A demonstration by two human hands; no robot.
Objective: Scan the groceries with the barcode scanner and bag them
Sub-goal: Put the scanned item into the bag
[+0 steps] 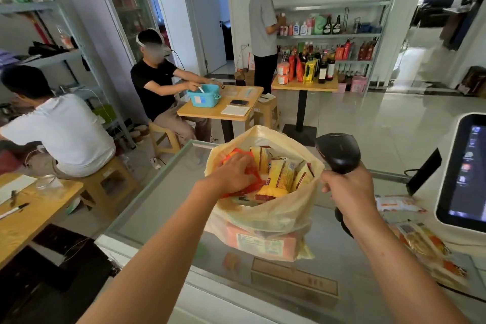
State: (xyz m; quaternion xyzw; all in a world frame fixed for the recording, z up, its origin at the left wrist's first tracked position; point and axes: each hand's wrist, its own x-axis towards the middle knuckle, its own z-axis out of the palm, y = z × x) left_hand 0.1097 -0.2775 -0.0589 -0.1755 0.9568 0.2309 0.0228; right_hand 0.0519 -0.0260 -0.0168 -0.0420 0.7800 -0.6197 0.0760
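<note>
A thin yellowish plastic bag (pixel 278 216) stands open on the glass counter (pixel 163 208), filled with several yellow and orange snack packets (pixel 280 175). My left hand (pixel 232 175) reaches into the bag's mouth and grips a red-orange packet (pixel 252 185) among them. My right hand (pixel 348 193) is just right of the bag, gripping the handle of a black barcode scanner (pixel 339 152) whose head points up and away. More packets (pixel 426 247) lie on the counter at the right, near the screen.
A white point-of-sale screen (pixel 465 171) stands at the right edge with a black stand (pixel 423 171) beside it. Beyond the counter are wooden tables (pixel 218 112), stools, stocked shelves (pixel 328 34), two seated people and one standing person.
</note>
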